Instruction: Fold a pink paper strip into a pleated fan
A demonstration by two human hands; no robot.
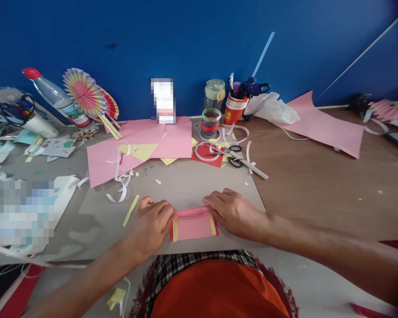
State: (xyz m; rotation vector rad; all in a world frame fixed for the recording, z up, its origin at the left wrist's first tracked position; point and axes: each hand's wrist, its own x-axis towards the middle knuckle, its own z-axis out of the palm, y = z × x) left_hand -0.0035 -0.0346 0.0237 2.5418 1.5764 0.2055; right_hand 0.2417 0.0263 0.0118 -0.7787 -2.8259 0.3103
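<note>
On the grey mat lies a pink sheet of paper (194,229) with yellow and red bands down its left and right sides. Its far edge is gathered into narrow folds. My left hand (155,224) is closed on the left end of these folds, its thumb and fingertips partly hidden. At the right end, my right hand (231,211) grips the folds with bent fingers. A thin yellow paper strip (131,211) lies left of my left hand. Beyond my right hand are black-handled scissors (235,156) and a pale stick (252,167).
Pink sheets (172,137) and white paper curls (121,190) lie ahead. Along the blue wall stand a paper fan (84,95), a tilted plastic bottle (61,99), a drinking bottle (212,108) and a red cup (235,110) of tools. Another pink sheet (325,128) is at right.
</note>
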